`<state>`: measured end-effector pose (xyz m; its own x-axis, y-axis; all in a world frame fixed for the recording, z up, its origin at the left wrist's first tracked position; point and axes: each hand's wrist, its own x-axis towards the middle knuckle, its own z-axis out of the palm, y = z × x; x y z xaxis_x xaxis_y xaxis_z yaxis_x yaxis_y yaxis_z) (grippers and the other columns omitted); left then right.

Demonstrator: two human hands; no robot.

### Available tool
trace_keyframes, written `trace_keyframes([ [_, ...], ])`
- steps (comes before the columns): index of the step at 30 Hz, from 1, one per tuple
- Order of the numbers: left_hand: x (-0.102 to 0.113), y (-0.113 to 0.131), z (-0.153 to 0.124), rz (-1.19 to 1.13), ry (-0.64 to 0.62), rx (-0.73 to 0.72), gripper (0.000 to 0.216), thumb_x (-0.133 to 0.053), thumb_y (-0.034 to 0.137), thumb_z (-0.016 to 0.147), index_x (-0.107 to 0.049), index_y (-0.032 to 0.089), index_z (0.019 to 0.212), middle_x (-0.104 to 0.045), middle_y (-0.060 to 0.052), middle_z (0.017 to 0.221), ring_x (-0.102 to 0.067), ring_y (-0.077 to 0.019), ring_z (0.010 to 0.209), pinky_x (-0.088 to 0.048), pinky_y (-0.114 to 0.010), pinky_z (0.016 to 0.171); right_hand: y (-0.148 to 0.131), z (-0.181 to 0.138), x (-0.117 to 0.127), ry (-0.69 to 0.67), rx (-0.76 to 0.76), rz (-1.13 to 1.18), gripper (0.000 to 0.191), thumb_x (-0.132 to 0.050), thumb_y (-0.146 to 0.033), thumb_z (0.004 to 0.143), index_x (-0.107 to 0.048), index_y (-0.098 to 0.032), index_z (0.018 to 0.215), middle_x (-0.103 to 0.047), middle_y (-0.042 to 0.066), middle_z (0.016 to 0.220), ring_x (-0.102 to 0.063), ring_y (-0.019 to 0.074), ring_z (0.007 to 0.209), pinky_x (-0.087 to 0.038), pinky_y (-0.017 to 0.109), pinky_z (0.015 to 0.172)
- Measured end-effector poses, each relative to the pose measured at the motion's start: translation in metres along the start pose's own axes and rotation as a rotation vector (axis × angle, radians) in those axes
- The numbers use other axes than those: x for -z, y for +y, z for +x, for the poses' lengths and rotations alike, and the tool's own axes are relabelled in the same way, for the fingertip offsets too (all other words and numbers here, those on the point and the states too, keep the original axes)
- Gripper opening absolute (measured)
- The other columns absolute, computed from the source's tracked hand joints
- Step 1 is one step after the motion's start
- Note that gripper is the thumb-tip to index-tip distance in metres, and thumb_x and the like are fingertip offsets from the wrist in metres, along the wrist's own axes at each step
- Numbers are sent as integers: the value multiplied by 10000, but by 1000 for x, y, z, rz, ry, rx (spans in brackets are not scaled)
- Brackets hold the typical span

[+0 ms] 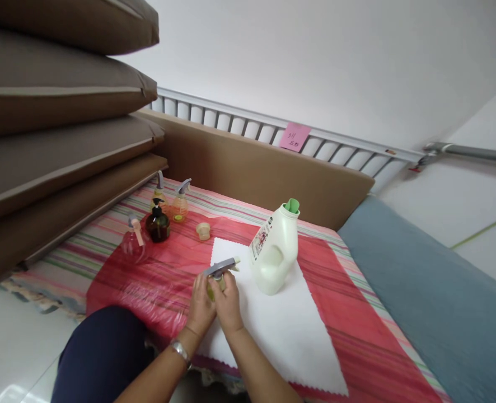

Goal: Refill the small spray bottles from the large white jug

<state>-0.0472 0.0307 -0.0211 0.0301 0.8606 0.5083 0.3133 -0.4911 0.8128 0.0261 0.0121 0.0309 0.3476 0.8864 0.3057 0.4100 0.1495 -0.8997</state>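
My left hand (pixel 200 305) and my right hand (pixel 228 302) are both wrapped round a small spray bottle (pixel 219 271) with a grey trigger head, standing on a white cloth (pixel 281 330). The bottle's body is mostly hidden by my fingers; a bit of yellow-green shows between them. A big white detergent jug (pixel 274 249) with a green spout stands on the cloth just right of my hands.
A red plastic sheet (pixel 155 280) covers a striped mat. On it at the back left stand a dark pump bottle (pixel 158 224), two amber spray bottles (pixel 179 204), a clear spray bottle (pixel 134 242) and a small cap (pixel 203 230). Brown cushions are stacked at left; a blue mattress lies at right.
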Motion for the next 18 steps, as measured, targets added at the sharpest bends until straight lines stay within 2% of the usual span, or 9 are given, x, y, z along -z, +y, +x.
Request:
trace_keyframes([
  [5,-5,-5,-1,2,13,16,261,-447,200,833,-526,177,1081,-583,-115,1037,-540,-252,1009,-441,-476,915,0,2,-1,41,-26,-16,149,-587,-280,740,-601,-209,870,-626,28,881,-558,208,874,-437,351,821],
  [12,-9,-21,-3,36,33,14,290,-401,294,847,-555,159,1052,-597,-126,1043,-555,-279,1008,-444,-510,915,0,2,-17,188,-108,-59,159,-584,-203,704,-574,-173,860,-646,57,830,-597,212,782,-481,347,744],
  [15,-11,-35,-3,55,-12,-43,322,-375,347,847,-547,154,1038,-591,-127,1000,-557,-301,976,-466,-526,869,2,2,-17,243,-96,-83,240,-631,-181,653,-592,-166,889,-659,77,872,-609,237,827,-491,372,769],
  [18,-13,-48,0,72,-33,-93,338,-400,384,834,-523,171,1066,-584,-120,1011,-559,-301,948,-483,-519,839,3,0,-12,190,8,-80,370,-621,-165,683,-582,-164,1050,-640,111,1032,-586,258,971,-457,422,877],
])
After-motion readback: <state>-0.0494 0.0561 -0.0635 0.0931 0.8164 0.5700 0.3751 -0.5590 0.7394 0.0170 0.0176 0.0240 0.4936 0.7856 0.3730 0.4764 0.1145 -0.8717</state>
